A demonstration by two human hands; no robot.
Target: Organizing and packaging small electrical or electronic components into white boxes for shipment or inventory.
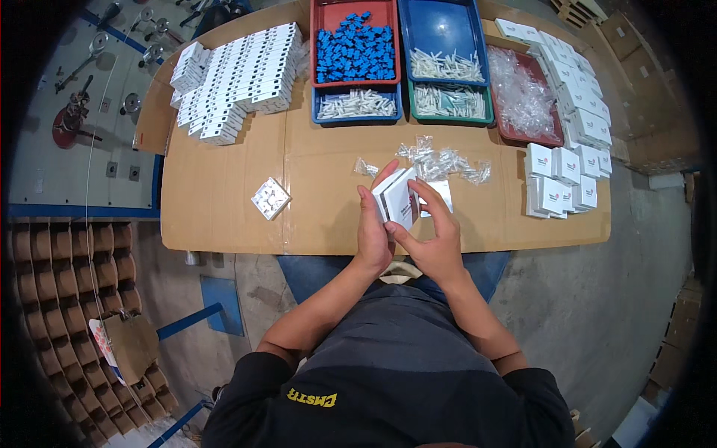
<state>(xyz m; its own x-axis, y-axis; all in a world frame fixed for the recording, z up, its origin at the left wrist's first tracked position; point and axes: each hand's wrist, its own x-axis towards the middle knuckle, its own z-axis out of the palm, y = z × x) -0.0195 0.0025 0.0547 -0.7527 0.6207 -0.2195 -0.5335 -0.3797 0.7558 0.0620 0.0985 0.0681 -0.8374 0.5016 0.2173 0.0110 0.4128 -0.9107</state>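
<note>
Both of my hands hold a flat white square case (398, 199) tilted up above the table's near edge. It has a dark gap along its side and small print on its face. My left hand (373, 228) supports the left side with its palm and fingers. My right hand (436, 243) grips the right side, thumb at the lower edge and fingers at the upper edge. Just behind lie several small clear bags (441, 160) of whitish parts. A white square piece (439, 198) rests on the table, partly hidden by my right hand. Another white square piece with cut-outs (270, 198) lies to the left.
Stacked white square pieces (243, 75) stand at the far left of the cardboard-covered table (224, 231). A red tray (355, 78) holds blue parts; blue trays (444, 22) and a green tray (452, 119) hold white plugs. Clear bags fill another red tray (559, 142). White cases (553, 196) are stacked right.
</note>
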